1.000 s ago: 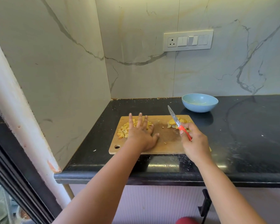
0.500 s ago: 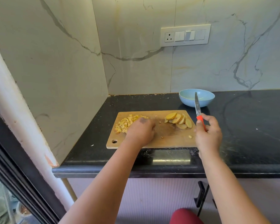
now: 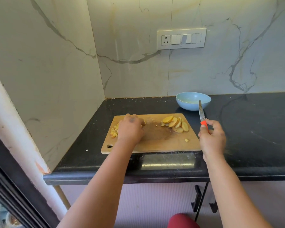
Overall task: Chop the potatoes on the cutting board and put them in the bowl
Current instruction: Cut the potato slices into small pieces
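Now left hand (image 3: 130,127) further over chopped potato (image 3: 114,131), knife (image 3: 201,115) unchanged.

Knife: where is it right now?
Head view, right side: the knife is gripped by the right hand, blade pointing up, just right of the cutting board, before the blue bowl.

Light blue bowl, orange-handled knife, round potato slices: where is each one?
Light blue bowl (image 3: 186,105): head view, front outer wall.
Orange-handled knife (image 3: 201,114): head view, middle of blade.
Round potato slices (image 3: 175,123): head view, middle of the pile.
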Motion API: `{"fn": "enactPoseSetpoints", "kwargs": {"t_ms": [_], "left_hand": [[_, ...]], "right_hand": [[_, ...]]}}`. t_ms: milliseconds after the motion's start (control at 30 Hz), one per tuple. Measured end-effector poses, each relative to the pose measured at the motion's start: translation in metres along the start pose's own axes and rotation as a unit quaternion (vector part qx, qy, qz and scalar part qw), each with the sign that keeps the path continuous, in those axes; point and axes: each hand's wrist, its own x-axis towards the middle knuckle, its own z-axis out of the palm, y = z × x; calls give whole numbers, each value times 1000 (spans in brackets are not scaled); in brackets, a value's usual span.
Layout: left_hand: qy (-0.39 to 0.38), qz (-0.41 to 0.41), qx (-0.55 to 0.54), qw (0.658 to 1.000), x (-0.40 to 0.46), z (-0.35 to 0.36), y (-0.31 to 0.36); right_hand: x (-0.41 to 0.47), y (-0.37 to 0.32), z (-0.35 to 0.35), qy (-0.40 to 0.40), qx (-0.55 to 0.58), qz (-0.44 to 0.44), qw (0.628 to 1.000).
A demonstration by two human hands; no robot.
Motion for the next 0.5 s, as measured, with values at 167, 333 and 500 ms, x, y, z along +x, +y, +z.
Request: {"fn": "enactPoseSetpoints", "kwargs": {"t_ms": [167, 333, 500], "left_hand": [[-7, -16, -25, 1000, 9, -19, 3], [-27, -42, -70, 996, 21, -15, 13], [-28, -35, -98, 994, 41, -4, 28]], "right_hand": [[-14, -7, 5, -91, -132, -145, 976], [-12, -5, 9, -84, -125, -143, 978], [-8, -8, 8, -82, -125, -128, 980]]}}
